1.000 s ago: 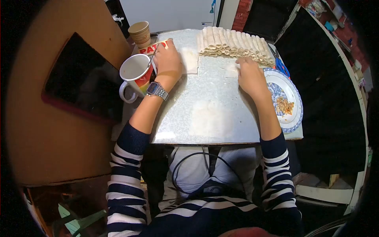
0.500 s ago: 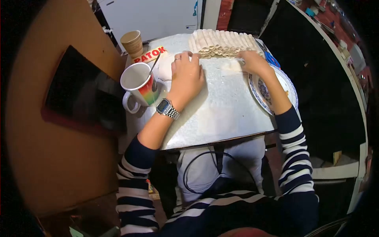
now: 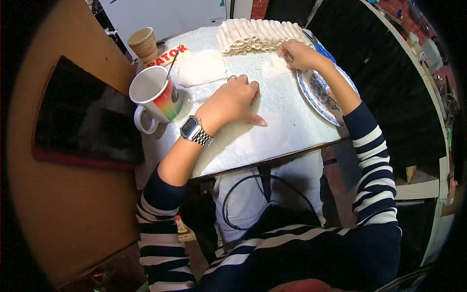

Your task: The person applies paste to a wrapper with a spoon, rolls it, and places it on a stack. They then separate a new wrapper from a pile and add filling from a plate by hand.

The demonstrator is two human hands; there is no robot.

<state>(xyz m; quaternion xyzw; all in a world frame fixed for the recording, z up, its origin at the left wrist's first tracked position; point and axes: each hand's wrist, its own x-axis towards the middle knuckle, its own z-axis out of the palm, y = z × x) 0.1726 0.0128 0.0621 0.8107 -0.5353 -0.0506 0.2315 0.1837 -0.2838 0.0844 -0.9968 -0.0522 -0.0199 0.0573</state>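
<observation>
After drawing back to bare the white wrappers (image 3: 202,68) left of the rolls (image 3: 258,34), holds the left hand (image 3: 228,102) nearer than the rolls with fingers loosely parted, seemingly empty, and curls the right hand (image 3: 302,54) before them by a thin sheet (image 3: 275,67), with grip unclear.

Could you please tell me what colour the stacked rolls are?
The stacked rolls are creamy white, which shows best in the head view.
</observation>
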